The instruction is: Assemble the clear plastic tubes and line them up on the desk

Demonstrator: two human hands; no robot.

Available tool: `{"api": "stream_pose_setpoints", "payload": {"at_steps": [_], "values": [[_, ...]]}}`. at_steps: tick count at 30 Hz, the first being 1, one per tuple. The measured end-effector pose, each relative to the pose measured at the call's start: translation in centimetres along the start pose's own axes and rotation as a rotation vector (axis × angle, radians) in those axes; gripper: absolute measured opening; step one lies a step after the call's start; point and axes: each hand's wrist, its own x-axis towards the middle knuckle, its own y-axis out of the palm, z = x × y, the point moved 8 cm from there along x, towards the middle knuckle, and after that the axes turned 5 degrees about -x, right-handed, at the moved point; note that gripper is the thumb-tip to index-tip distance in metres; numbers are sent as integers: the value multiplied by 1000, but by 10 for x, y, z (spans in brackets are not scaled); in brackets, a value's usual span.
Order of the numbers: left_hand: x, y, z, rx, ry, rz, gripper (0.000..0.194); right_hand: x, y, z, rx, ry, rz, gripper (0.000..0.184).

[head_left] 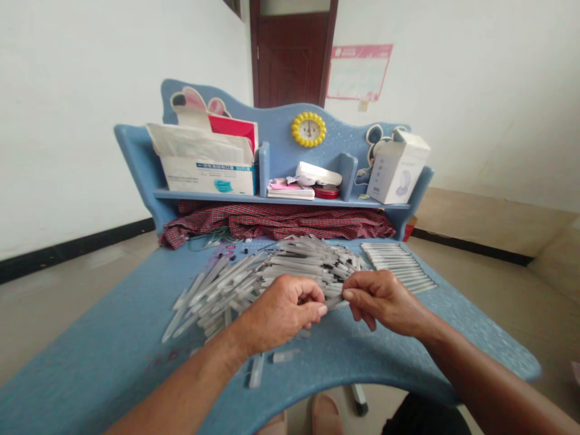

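The left hand (281, 314) and right hand (385, 302) pinch tight on a thin clear plastic tube (334, 302) over a messy heap of tubes (254, 284) on the speckled blue worktop (104, 326) (one slip could send tubes rolling off).

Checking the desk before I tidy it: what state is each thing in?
Left hand, closed on a stick
Right hand, pinching that stick
Pile, loose heap of sticks
Row, sticks laid side by side
Mask box, open, papers sticking out
White box, tilted on the shelf
Cloth, bunched under the shelf
Door, shut
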Motion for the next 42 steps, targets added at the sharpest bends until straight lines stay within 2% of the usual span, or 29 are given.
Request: {"api": "stream_pose_setpoints", "payload": {"at_steps": [3,10,14,20,23,27,32,36,42], "values": [[0,-1,-1,38,13,-10,9,1,0,-4,-42,22,34,44],[1,0,-1,54,18,-7,10,2,-3,-3,45,15,17,30],[1,0,-1,59,23,-1,10,1,-1,-3,-65,15,9,47],[2,-1,0,54,26,-3,10,1,0,-7,71,59,34,38],[2,0,0,47,26,3,11,1,1,-6,3,48,44,47],[1,0,0,28,23,-13,11,0,0,-7,65,58,36,39],[0,0,-1,26,22,-8,11,0,0,-6,-9,44,40,49],[0,0,-2,25,29,-17,11,0,2,-8,52,66,52,40],[0,-1,-1,28,31,-18,11,-1,4,-9,25,52,73,46]]}}
